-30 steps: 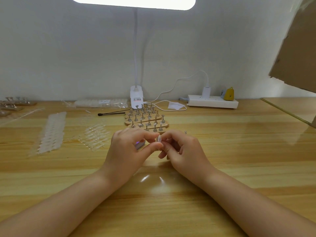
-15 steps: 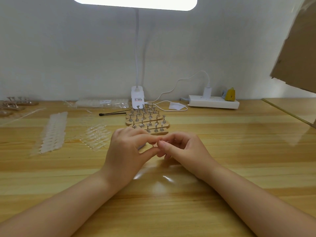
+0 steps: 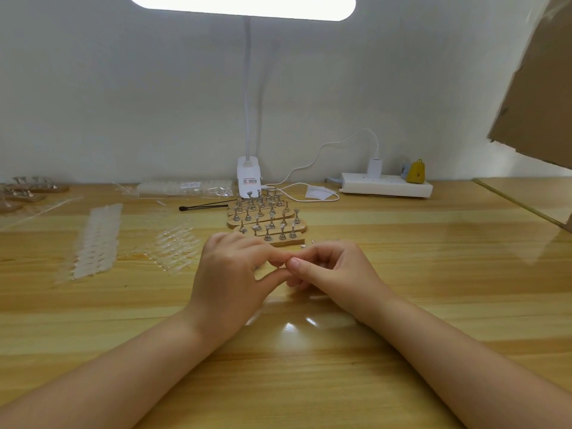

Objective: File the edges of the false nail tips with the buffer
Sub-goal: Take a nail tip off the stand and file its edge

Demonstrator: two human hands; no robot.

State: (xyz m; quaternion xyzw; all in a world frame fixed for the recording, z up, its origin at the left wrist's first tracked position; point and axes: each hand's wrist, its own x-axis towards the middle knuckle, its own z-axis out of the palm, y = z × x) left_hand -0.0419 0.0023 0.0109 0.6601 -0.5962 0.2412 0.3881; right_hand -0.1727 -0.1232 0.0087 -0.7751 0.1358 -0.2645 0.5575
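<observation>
Strips of clear nail tips (image 3: 97, 241) are lying far left on the table (image 3: 433, 274), with a looser batch of tips (image 3: 175, 247) just beside them, nearer centre. None of these is being touched.

Left hand (image 3: 229, 280) is sitting at centre, fingers curled, thumb and forefinger meeting the other hand's fingertips. Can't tell what it is gripping; the buffer is likely hidden inside this hand, but nothing of it is showing.

Wooden stands with metal pegs (image 3: 267, 219) are sitting just behind both hands, in front of the lamp base (image 3: 249, 178).

Right hand (image 3: 337, 270) is curled too, thumb tip pressing toward the left forefinger. Whatever tip is being worked is presumably pinched at that contact point, too small to confirm.

Judgement: filing step is under way on one tip, mid-batch, given the many tips untouched at left. Next move is calling for short light strokes along the tip edge, a firm pinch to stop it flipping, then rotating it to reach the other side.

Power strip (image 3: 387, 187) is sitting back right.
</observation>
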